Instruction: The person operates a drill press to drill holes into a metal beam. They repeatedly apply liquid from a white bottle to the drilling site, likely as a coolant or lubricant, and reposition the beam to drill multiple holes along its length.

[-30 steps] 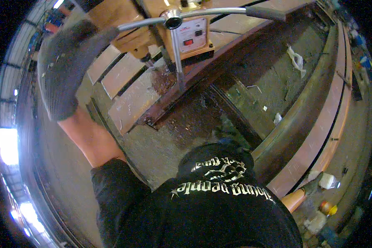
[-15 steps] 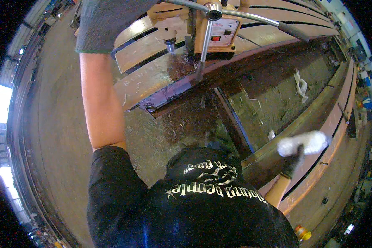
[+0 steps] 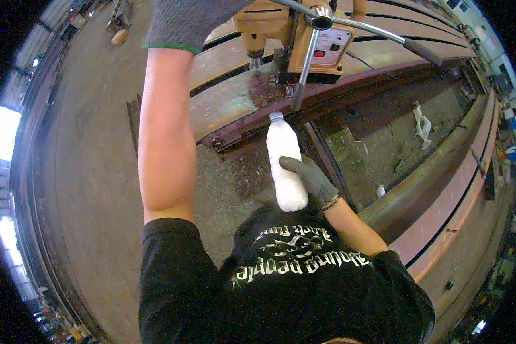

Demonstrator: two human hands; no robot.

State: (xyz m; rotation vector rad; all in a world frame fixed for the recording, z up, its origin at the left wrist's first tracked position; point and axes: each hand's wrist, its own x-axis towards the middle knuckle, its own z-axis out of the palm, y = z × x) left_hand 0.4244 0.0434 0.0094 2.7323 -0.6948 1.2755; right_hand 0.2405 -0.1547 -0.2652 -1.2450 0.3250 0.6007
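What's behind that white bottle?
Around the white bottle show a brown metal beam and grimy floor; whatever lies directly behind it and the right hand is covered.

Metalworking workshop, tan drilling machine [image 3: 298,46], steel beams [image 3: 436,221]

The person's left arm [image 3: 168,132] reaches forward, nearly straight; the left grip [image 3: 194,22], in a grey glove, is cut off by the upper edge, its fingers out of sight. The right arm [image 3: 355,228] angles inward, the gloved right grip [image 3: 313,180] closed, thumb [image 3: 290,164] pointing leftward.
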